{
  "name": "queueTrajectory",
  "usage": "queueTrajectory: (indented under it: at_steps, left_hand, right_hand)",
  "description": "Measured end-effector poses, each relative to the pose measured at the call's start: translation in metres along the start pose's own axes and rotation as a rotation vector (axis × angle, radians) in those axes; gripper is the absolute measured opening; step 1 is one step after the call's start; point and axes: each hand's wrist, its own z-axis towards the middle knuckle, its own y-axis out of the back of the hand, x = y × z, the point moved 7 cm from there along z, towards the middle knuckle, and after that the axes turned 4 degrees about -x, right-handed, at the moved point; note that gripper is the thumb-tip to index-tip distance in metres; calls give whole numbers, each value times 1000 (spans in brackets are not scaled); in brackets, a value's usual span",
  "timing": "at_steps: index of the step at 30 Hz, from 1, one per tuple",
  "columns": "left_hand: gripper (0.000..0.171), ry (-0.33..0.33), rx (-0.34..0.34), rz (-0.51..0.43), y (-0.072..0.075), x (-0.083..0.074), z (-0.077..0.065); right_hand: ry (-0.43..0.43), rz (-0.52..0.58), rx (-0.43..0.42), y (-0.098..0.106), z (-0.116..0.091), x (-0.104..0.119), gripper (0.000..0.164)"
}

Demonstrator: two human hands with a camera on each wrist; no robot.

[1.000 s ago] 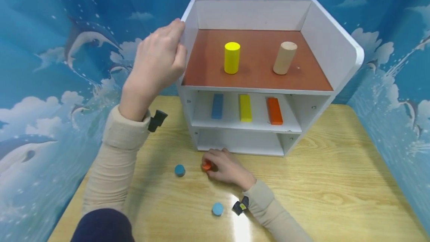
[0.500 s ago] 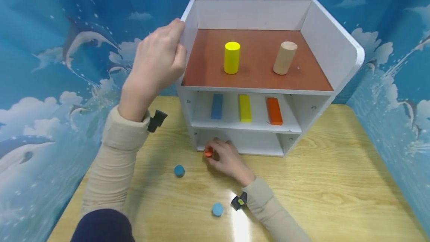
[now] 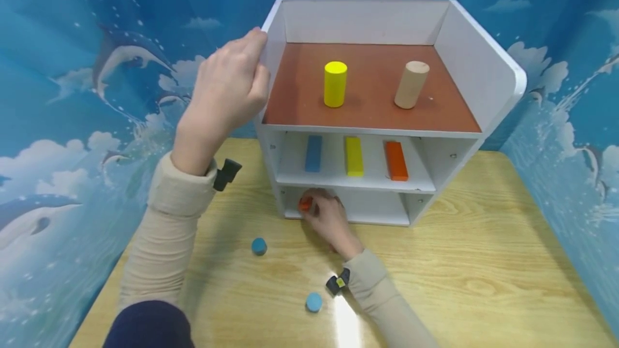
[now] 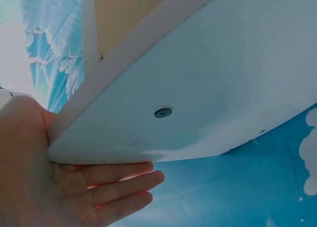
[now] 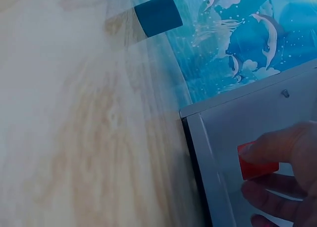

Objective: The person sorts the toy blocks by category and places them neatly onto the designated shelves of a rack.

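My right hand [image 3: 329, 219] pinches a short red block [image 5: 257, 160] between thumb and fingers, inside the left part of the bottom compartment of a white shelf unit [image 3: 459, 63]. The right wrist view shows the block over the white shelf floor, just past its front edge. My left hand [image 3: 224, 85] is at the unit's left side panel [image 4: 163, 78]. In the left wrist view its fingers reach out straight along the panel's edge, with the palm against it. A dark blue round block [image 3: 259, 246] and a light blue one [image 3: 314, 302] lie on the table.
On the brown top stand a yellow cylinder [image 3: 335, 85] and a plain wooden cylinder [image 3: 411, 85]. The middle shelf holds blue [image 3: 313, 153], yellow [image 3: 354, 156] and red [image 3: 396, 160] bars. A sea-patterned curtain [image 3: 58, 122] surrounds the wooden table [image 3: 483, 262].
My right hand has carried the red block from the table in front of the unit forward into the bottom compartment. The left hand has stayed at the side panel.
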Motion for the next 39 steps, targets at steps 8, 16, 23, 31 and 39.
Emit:
queueTrajectory:
  at_steps: [8, 16, 23, 31, 39]
  left_hand:
    - [50, 16, 16, 9, 0, 1, -1]
    - [50, 10, 12, 10, 0, 0, -1]
    - [50, -1, 5, 7, 0, 0, 0]
    - [50, -5, 5, -1, 1, -2, 0]
    - [49, 11, 7, -2, 1, 0, -1]
  right_hand:
    - [-32, 14, 10, -6, -1, -7, 21]
    - [-49, 2, 6, -8, -2, -13, 19]
    - [-56, 7, 22, -10, -3, -15, 20]
    - [-61, -1, 47, -9, -3, -14, 23]
    - [-24, 10, 45, -4, -6, -14, 29]
